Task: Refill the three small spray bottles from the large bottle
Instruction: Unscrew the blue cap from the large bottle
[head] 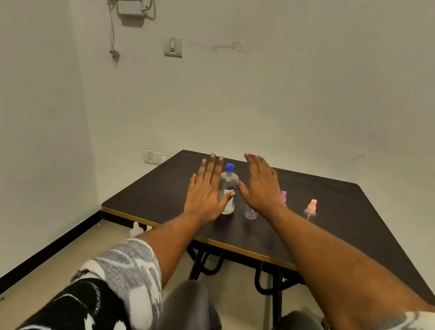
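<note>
A dark table (342, 207) with a pale gold edge stands on black legs; on it stand a large clear bottle (228, 185), blue-capped; just beside it a small clear bottle (251, 213); farther right a purple-topped spray bottle (284, 196); apart, a pink-topped spray bottle (311, 208).

Big bottle (227, 190) stands btw my L hand (205, 190) & R hand (260, 188), tight gap each side. L thumb overlaps its label, can't tell if touching. Just right of it a small clear bottle (250, 213) blocks a sideways pass. Then purple-top sprayer (284, 197) behind my R wrist, pink-top sprayer (311, 208) further right. Table (152, 198) gives open room left of L hand, along near edge & far right. Wall (273, 103) close behind far edge.
</note>
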